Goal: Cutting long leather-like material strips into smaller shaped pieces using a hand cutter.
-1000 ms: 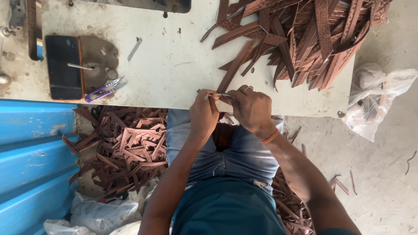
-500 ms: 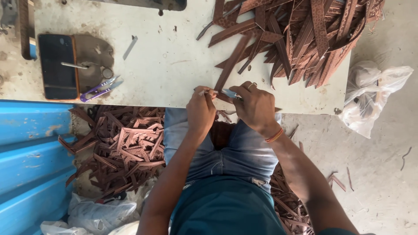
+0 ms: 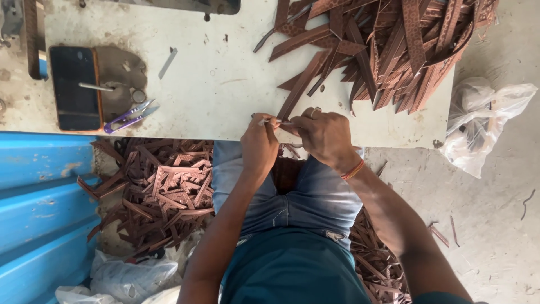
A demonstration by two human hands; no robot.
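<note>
My left hand (image 3: 260,147) and my right hand (image 3: 324,137) meet at the near edge of the white worktable (image 3: 219,84). Together they pinch the near end of a long brown leather strip (image 3: 300,87) that runs up toward the pile. A thin light-coloured tool shows between the fingers of my left hand; what kind it is I cannot tell. A big heap of brown patterned strips (image 3: 394,45) covers the table's far right. An orange band sits on my right wrist.
Purple-handled snips (image 3: 130,116) lie beside a dark metal plate (image 3: 90,87) on the table's left. Finished folded brown pieces (image 3: 163,191) are piled on the floor, more by my right leg. A blue metal sheet (image 3: 39,214) stands left; a clear plastic bag (image 3: 484,121) lies right.
Both hands stay at the table edge on the same strip, with only small finger shifts. The view has tilted slightly.
</note>
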